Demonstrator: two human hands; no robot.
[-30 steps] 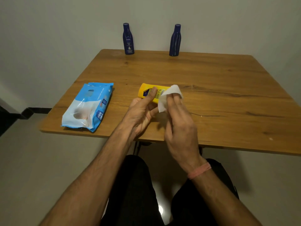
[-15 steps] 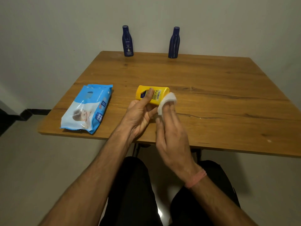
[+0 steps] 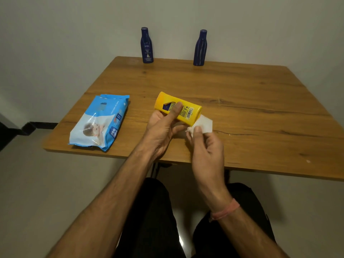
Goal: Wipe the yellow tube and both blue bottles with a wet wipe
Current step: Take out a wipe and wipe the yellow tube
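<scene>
dim, warm indoor light with a greenish cast on the wall; soft shadows under the table; a small glare spot on the floor; right hand slightly motion-blurred; wide-angle bending at the edges; fine print soft.

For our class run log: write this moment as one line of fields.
step: wiping yellow tube | left hand: grips tube | right hand: pinches wet wipe at tube's end | blue bottles: upright, untouched
</scene>
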